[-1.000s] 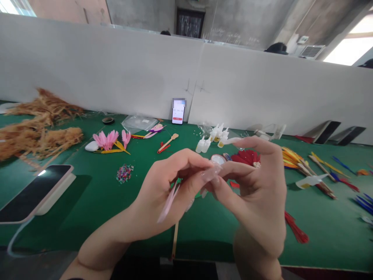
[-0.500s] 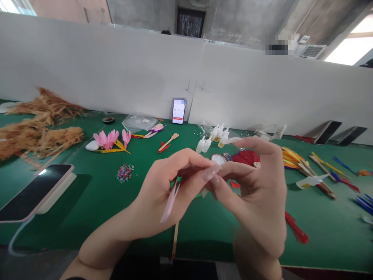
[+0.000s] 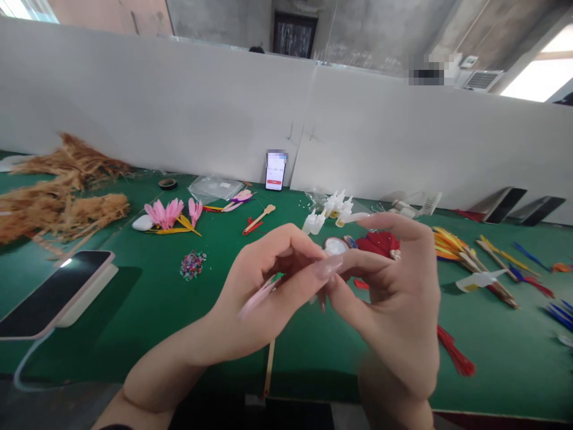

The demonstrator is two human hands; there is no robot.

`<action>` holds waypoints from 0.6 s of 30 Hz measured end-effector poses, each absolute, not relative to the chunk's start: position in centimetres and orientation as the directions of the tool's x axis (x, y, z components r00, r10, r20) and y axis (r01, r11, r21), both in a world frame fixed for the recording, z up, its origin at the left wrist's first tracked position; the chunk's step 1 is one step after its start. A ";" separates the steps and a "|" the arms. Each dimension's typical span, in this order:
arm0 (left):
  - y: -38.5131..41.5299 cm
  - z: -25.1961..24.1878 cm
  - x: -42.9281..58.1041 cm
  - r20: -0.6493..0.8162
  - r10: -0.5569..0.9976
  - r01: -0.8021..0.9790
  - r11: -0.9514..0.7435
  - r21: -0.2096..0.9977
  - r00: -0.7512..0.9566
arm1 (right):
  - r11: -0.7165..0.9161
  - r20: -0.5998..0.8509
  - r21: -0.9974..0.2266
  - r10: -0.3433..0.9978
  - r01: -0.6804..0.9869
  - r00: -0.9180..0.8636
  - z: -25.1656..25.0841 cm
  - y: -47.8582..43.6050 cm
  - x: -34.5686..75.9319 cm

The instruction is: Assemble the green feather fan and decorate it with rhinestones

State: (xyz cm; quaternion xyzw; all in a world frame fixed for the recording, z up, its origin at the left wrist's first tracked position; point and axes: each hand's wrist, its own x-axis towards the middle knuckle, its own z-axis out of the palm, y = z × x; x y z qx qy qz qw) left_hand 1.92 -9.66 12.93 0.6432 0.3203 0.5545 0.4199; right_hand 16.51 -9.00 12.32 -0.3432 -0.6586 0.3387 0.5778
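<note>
Near the frame's centre, the left hand (image 3: 277, 310) and right hand (image 3: 398, 298) press their fingers together, on what I cannot tell, while the pink strip (image 3: 258, 298), poking from the left hand, probably needs gentle holding against creasing.

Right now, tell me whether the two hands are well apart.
No, the left hand, with a pink strip in its grasp, meets the right hand fingertip to fingertip above the green table.

Head-worn view, forward and down, seemingly close
</note>
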 end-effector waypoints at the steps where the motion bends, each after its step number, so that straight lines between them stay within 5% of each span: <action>1: -9.7 12.9 1.9 0.437 0.882 -0.072 -0.431 0.899 0.178 | 0.533 0.527 -0.844 0.845 0.057 -0.098 12.3 -9.0 16.5; 18: -9.0 12.7 2.0 0.294 0.904 -0.384 -0.165 0.909 0.309 | 0.489 0.486 -0.872 0.862 -0.016 -0.142 12.1 -9.0 16.4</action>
